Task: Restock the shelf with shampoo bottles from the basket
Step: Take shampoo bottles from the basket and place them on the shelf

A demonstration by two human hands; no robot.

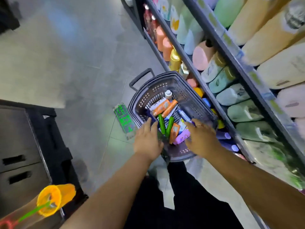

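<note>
A dark perforated basket [189, 98] stands on the floor beside the shelf [231, 60]. Inside it lie two green tubes [161, 123], orange tubes [170, 106], a lilac pack [181, 138], a blue-white tube [184, 115] and an upright white-capped bottle [168, 94]. My left hand [146, 141] reaches over the basket's near left rim, fingers straight, close to the green tubes. Over the near right side hovers my right hand [201, 138], fingers stretched toward the packs. Neither hand holds anything.
Shelf rows at right carry many shampoo bottles in cream, green, pink and orange. A green-printed tag [124, 120] lies on the grey floor left of the basket. A dark cabinet [24, 154] stands at left, with an orange cup shape [54, 200] in front.
</note>
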